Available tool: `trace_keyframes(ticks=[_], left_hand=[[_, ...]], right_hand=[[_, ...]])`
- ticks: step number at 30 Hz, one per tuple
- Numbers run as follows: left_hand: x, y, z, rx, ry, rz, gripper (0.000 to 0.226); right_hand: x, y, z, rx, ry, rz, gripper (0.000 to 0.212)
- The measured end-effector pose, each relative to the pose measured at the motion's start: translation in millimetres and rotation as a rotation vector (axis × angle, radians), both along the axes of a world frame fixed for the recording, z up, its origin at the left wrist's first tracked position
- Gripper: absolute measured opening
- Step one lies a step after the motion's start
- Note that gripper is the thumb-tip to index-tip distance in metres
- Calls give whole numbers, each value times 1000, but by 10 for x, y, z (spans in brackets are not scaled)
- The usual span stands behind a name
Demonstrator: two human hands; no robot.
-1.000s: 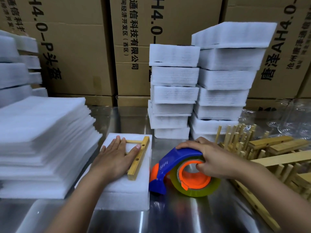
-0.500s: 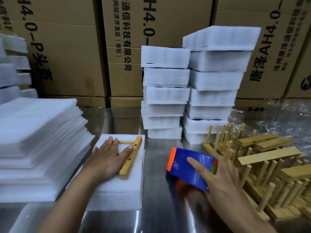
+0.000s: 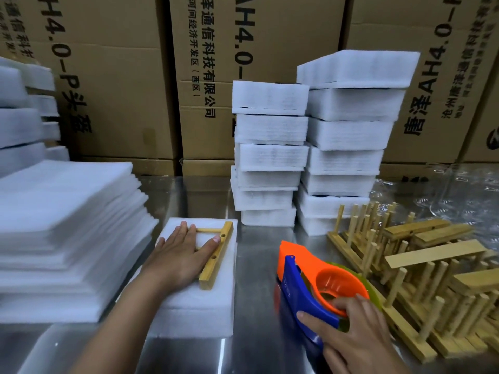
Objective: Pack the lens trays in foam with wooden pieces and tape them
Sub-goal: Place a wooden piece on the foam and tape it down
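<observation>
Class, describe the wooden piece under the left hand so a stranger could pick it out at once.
Start at the steel table, between the pile of foam sheets on the left and the heap of wooden racks on the right. On a foam pad there rests the wooden piece, under the flat left hand. Unlike the heaped racks, it lies alone on white foam.

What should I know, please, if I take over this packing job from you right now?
Left hand lies flat on the wooden piece, pressing it onto the foam pack on the steel table.
Right hand grips the tape dispenser just right of the pack.
Done: wooden piece placed; stacked foam packs stand behind.
Left: tape this pack; no tape shows on it.
</observation>
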State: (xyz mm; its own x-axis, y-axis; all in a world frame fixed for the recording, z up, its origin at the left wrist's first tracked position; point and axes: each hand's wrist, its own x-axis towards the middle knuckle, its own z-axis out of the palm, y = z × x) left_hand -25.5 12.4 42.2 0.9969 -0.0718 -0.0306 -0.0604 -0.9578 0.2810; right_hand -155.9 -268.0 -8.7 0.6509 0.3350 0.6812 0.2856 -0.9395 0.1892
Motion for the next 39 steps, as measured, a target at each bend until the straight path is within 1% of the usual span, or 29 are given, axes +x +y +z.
trace_keyframes(ticks=[1, 3, 6, 8, 9, 10, 11, 12, 13, 14, 15, 16, 17, 19, 21, 24, 28, 29, 30, 32, 34, 36, 39], left_hand=[[8, 0, -5, -3, -4, 4, 83], [17, 2, -12, -13, -10, 6, 83], [17, 2, -18, -10, -16, 6, 84], [14, 1, -17, -12, -14, 4, 84], [12, 3, -17, -19, -14, 4, 84], [10, 10, -20, -30, -13, 7, 84], [12, 13, -20, -43, -9, 10, 84], [16, 12, -15, -55, 0, 13, 83], [25, 8, -1, -60, 12, 15, 82], [36, 2, 23, -61, 29, 16, 81], [45, -1, 56, -66, 47, 11, 79], [51, 4, 93, -83, 59, 2, 78], [47, 23, 134, -112, 49, -6, 78], [9, 119, 202, -173, -18, -1, 79], [-56, 274, 201, -220, -61, 42, 82], [-187, 476, 81, -280, -2, 176, 82], [-230, 568, -68, -462, 71, 231, 74], [-249, 587, -69, -531, 94, 241, 74], [-274, 608, -72, -642, 122, 235, 77], [-340, 651, -99, -961, 183, 167, 81], [-435, 657, -117, -1209, 207, 96, 69], [-451, 626, -157, -1391, 237, 79, 57], [-431, 547, -186, -1548, 264, 113, 46]], right_hand=[[-3, 16, 33, 32, 3, -4, 46], [-12, 95, 101, 186, -35, 38, 33], [-106, 297, 254, 236, -203, 111, 32], [-161, 523, 328, 375, -223, 241, 29], [-175, 680, 340, 472, -169, 289, 31], [-156, 827, 355, 589, -72, 319, 42], [-115, 979, 363, 749, 69, 346, 56], [-51, 1122, 396, 912, 259, 353, 65], [54, 1244, 406, 1048, 457, 357, 65], [169, 1351, 409, 1181, 643, 337, 72], [281, 1423, 386, 1286, 774, 322, 82], [364, 1478, 337, 1360, 851, 331, 86], [429, 1517, 279, 1405, 876, 361, 85], [495, 1538, 165, 1396, 890, 440, 83], [516, 1499, 45, 1338, 899, 526, 90], [526, 1449, -9, 1277, 880, 600, 91], [556, 1452, -54, 1229, 835, 570, 109], [562, 1445, -64, 1238, 838, 571, 110], [564, 1436, -63, 1243, 837, 574, 109], [564, 1406, -46, 1252, 812, 580, 105], [564, 1373, -25, 1286, 785, 598, 101], [569, 1349, 8, 1318, 764, 636, 97], [604, 1331, 55, 1343, 756, 680, 89]])
